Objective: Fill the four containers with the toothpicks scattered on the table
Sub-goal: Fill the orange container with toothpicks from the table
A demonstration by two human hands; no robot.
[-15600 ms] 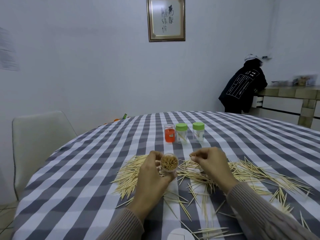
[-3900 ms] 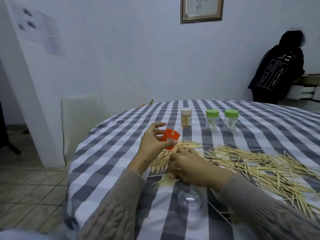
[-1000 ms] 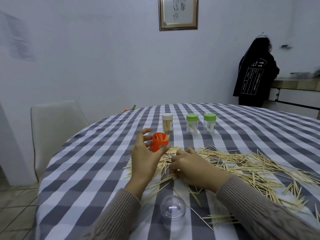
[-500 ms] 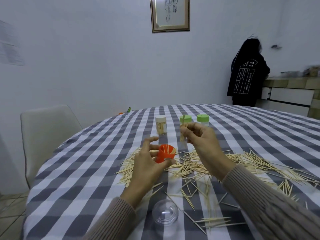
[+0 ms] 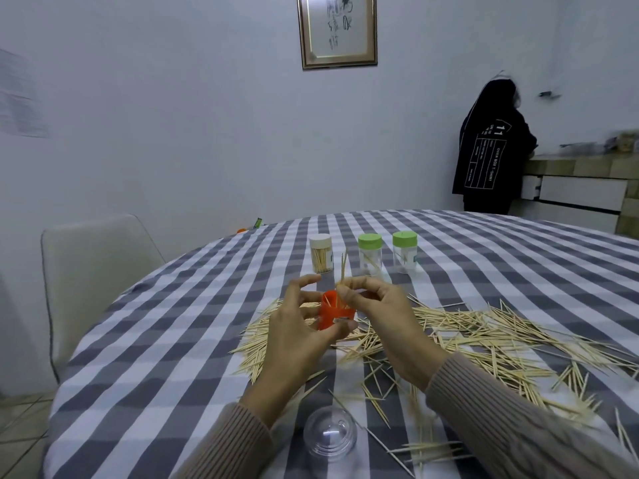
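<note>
My left hand (image 5: 294, 337) grips an open orange container (image 5: 332, 314) just above the checked table (image 5: 166, 340). My right hand (image 5: 377, 316) pinches a few toothpicks (image 5: 343, 271) upright at the container's mouth. Loose toothpicks (image 5: 484, 337) lie scattered across the cloth, mostly to the right of my hands. At the back stand a white-lidded container (image 5: 321, 253) full of toothpicks and two green-lidded containers (image 5: 370, 254) (image 5: 404, 252) that look almost empty.
A clear dome-shaped lid (image 5: 330, 437) lies on the cloth near the front edge. A pale chair (image 5: 93, 271) stands at the table's left. A person in a black jacket (image 5: 491, 150) stands at a counter (image 5: 581, 174) far right.
My right hand has brought its pinched toothpicks down and left from above the pile to the mouth of the orange container. My left hand has kept hold of the container.
</note>
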